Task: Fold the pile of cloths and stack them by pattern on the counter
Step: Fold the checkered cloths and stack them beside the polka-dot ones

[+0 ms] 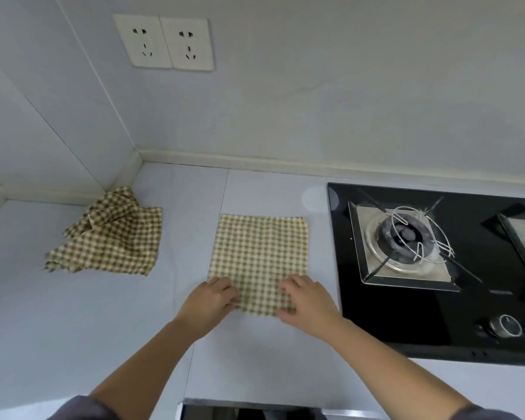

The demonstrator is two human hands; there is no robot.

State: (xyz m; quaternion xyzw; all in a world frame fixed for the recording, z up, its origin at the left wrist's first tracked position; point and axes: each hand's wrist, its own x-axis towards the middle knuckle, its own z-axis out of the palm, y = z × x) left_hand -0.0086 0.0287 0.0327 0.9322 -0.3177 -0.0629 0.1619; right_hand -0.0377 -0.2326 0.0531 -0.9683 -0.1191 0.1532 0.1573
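A pale green-and-cream checked cloth [259, 253] lies flat and square on the light counter [73, 313] in the middle of the view. My left hand [211, 301] pinches its near left corner with curled fingers. At the near right corner my right hand [306, 300] grips the near edge, thumb under the hem. A crumpled pile of darker brown-and-cream checked cloths [109, 234] sits at the back left, by the wall corner.
A black glass gas hob [406, 322] with a burner and wire pan support [412, 237] fills the right side, close to the flat cloth. Its knob [505, 325] is at the front. Two wall sockets [164, 42] are above. The counter's front edge is just below my arms.
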